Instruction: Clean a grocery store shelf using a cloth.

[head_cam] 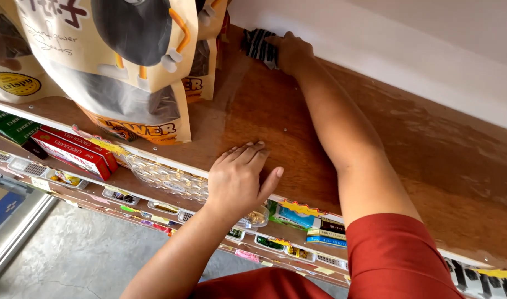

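Shelving of brown wood runs under your arms against a white wall, with grey concrete floor below. Your right hand reaches to the back corner and presses on one dark striped cloth; whether those fingers grip it is hard to tell. Your left hand lies flat, fingers spread, on the shelf's front edge. Three tan seed bags stand left, cut off at the top. One red carton and two green cartons sit on the lower shelf.
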